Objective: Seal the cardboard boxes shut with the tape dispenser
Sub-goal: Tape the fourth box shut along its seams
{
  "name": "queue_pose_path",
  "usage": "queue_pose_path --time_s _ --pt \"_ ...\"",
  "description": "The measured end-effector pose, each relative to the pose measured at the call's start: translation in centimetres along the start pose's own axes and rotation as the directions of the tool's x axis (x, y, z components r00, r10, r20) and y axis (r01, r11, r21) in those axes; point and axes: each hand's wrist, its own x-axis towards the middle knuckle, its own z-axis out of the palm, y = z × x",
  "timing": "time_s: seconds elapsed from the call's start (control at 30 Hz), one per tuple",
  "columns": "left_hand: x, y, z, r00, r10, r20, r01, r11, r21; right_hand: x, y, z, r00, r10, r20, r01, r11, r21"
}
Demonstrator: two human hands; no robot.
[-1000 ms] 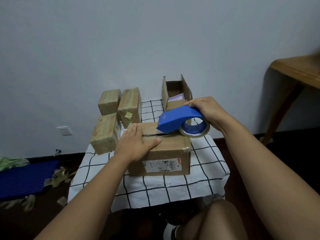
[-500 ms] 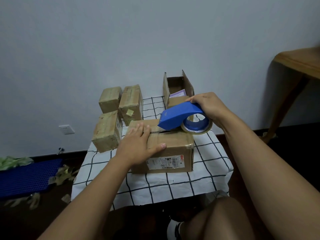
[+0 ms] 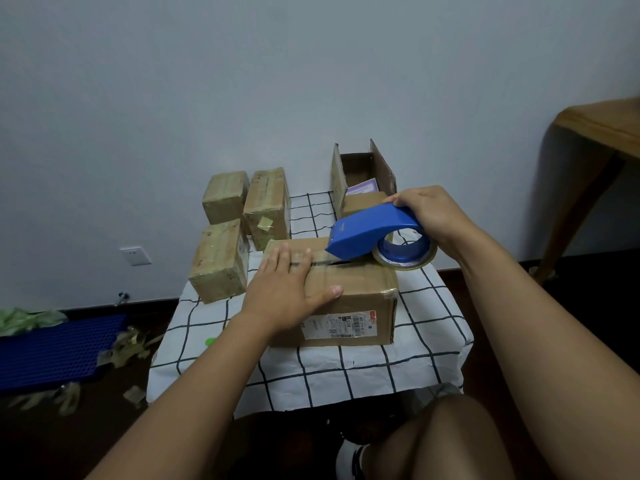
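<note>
Nearest me a bare knee (image 3: 450,441), low right. Left hand (image 3: 287,289) lies flat on the top of the big cardboard box (image 3: 349,299), fingers straight and spread, thumb out toward the box's near edge; it presses, grips nothing. The box sits mid-table on the checked cloth (image 3: 311,368), shipping label (image 3: 336,325) on its near face. Right hand (image 3: 429,213) is curled round the back of the blue tape dispenser (image 3: 374,233), whose front edge touches the box's top seam, right of my left fingers; the tape roll (image 3: 405,252) hangs past the box's far-right corner. Far left on the table: 3 taped boxes (image 3: 221,261), close together. Far right, behind the dispenser, an open box (image 3: 363,174), flaps up, w/ paper inside. Tape scraps (image 3: 128,344) lie on the floor at left, beside a blue mat (image 3: 59,348).
</note>
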Motion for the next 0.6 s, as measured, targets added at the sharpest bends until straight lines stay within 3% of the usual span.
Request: queue_pose_path --time_s 0.37,0.47,0.6 --pt "-0.2 0.7 -0.6 0.989 0.145 -0.002 -0.145 0.989 -0.002 -0.1 0.0 0.1 1.0 0.004 0.0 -0.004 1.0 -0.026" --pt "-0.4 2.3 -0.4 0.979 0.196 -0.06 -0.197 0.98 -0.004 -0.2 0.1 0.0 1.0 0.002 0.001 -0.001 1.0 -0.016" --pt "-0.6 3.9 -0.5 0.991 0.106 -0.083 -0.113 0.99 -0.086 -0.1 0.1 0.1 1.0 -0.006 -0.006 0.006 1.0 -0.017"
